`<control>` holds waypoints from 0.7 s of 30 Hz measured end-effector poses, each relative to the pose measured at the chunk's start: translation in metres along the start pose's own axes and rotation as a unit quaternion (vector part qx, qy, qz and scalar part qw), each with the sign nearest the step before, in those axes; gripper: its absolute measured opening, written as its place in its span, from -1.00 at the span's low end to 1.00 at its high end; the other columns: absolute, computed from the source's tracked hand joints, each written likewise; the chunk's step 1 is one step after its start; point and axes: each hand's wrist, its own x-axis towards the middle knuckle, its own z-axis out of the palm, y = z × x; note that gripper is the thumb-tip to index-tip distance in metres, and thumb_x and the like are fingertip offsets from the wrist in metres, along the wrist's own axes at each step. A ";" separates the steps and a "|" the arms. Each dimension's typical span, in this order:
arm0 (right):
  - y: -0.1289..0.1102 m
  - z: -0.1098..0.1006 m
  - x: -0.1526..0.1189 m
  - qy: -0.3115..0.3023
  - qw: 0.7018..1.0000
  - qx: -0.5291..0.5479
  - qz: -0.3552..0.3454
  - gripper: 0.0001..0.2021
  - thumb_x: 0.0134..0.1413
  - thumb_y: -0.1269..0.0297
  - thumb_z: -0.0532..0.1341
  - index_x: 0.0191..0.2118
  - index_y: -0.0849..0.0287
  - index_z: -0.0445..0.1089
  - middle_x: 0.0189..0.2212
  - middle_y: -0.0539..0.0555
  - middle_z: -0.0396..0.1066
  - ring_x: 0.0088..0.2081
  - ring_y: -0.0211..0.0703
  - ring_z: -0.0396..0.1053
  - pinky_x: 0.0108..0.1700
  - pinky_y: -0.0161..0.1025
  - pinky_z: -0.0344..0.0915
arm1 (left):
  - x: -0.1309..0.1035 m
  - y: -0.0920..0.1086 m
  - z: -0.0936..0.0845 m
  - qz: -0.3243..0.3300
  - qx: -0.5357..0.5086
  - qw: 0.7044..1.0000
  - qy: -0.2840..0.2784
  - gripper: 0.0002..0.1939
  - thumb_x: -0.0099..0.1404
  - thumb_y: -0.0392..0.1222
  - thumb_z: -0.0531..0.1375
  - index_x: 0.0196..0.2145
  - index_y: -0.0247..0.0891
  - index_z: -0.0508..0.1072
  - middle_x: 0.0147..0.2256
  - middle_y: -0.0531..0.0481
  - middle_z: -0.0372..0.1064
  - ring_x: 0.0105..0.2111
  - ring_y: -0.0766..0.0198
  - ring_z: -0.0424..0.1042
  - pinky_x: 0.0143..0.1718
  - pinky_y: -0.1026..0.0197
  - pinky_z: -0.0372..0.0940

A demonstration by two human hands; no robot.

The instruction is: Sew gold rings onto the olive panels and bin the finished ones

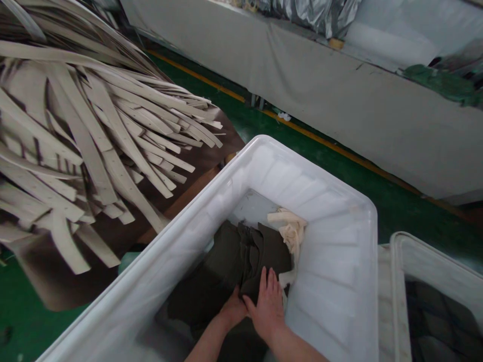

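head view looks down into a big white plastic bin (332,211), and both of the person's bare hands are down inside it. the right hand (268,306) lies flat, fingers straight and together, pressed on top of a stack of dark olive fabric pieces (245,256) near the bin's right wall; it is not clenched, just palm-down on the cloth. the left hand (233,309) sits right beside it, touching it, with its fingers tucked under or into the edge of the same dark stack, so i cannot tell whether it is gripping the cloth or only pushed against it.

the dark fabric lies on the bin floor, its long axis running from the hands away toward the far wall and slightly leftward, the layered edges fanning at the far end. just past it, against the right wall, lies a small crumpled bundle of cream strips (290,229), touching the dark pile.

to the left, outside the bin, a large heap of long cream strips (94,136) spreads over a brown table, their ends pointing toward the bin. a second bin (422,261) stands at the right, holding more dark cloth. beyond, a long grey-covered table (358,100) runs across a green floor (339,171) with a yellow line.
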 end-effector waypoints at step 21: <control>-0.003 0.044 -0.054 -0.028 0.994 0.075 -0.069 -0.47 0.03 0.59 0.07 0.15 0.19 0.28 0.19 0.29 0.16 0.21 0.13 0.11 0.18 0.00 0.14 | -0.024 0.018 -0.036 -0.126 -0.280 0.945 -0.113 -0.22 0.10 0.41 0.01 0.00 -0.30 0.37 0.01 -0.21 0.41 0.00 0.03 0.40 -0.02 0.07 0.31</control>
